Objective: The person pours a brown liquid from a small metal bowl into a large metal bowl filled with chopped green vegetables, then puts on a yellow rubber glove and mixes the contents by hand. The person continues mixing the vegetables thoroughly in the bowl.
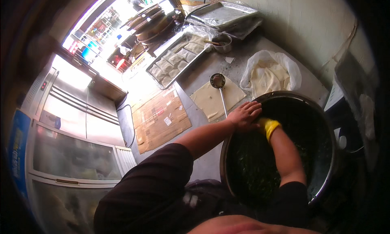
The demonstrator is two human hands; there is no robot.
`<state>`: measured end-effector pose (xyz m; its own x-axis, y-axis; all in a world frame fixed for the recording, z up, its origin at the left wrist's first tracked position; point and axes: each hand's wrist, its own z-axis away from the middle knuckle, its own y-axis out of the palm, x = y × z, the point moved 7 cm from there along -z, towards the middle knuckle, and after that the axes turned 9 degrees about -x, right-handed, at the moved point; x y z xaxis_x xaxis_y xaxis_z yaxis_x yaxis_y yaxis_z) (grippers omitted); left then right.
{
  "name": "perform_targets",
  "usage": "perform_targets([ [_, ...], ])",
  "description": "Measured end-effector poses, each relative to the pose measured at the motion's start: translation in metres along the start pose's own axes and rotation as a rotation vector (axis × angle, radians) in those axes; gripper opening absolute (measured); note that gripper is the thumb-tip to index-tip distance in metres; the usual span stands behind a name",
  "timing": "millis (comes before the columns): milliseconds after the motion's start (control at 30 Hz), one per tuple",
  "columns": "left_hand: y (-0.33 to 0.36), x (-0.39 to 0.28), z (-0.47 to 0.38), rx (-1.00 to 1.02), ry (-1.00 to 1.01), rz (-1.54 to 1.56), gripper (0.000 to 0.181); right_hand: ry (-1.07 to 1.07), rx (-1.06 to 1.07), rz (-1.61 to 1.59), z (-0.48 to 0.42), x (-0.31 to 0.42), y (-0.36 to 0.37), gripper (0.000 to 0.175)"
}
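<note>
My bare left hand (245,115) rests with its fingers over the near-left rim of a large round metal basin (225,161). Inside the basin lies a mass of dark green chopped filling (256,173). My right hand (268,125) wears a yellow glove and reaches into the basin beside my left hand; its fingers are hidden. Left of the basin, a metal ladle (218,80) lies on a flat sheet of dough (207,97), its handle running towards my left wrist. Behind the basin, more folded dough (268,78) sits in a clear plastic bag (294,66).
A metal tray (163,87) holds several dough parcels (173,58). Flattened cardboard (161,121) lies nearer. Beyond stand a small tub (224,46) with a wooden-handled tool and stacked plastic-covered trays (225,14). Glass-door refrigerators (76,154) stand at the left; a wall runs along the right.
</note>
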<state>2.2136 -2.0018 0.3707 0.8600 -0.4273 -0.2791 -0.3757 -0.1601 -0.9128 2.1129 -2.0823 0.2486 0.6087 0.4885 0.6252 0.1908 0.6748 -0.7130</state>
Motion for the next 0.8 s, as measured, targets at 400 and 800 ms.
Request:
perform_targets([
  [400, 0.008, 0.001, 0.0, 0.122, 0.059, -0.062, 0.06, 0.706, -0.601, -0.752, 0.252, -0.084, -0.074, 0.06],
  [800, 0.02, 0.009, 0.002, 0.278, 0.105, -0.032, 0.049, 0.931, -0.909, -1.13, 0.321, -0.096, -0.014, 0.062],
])
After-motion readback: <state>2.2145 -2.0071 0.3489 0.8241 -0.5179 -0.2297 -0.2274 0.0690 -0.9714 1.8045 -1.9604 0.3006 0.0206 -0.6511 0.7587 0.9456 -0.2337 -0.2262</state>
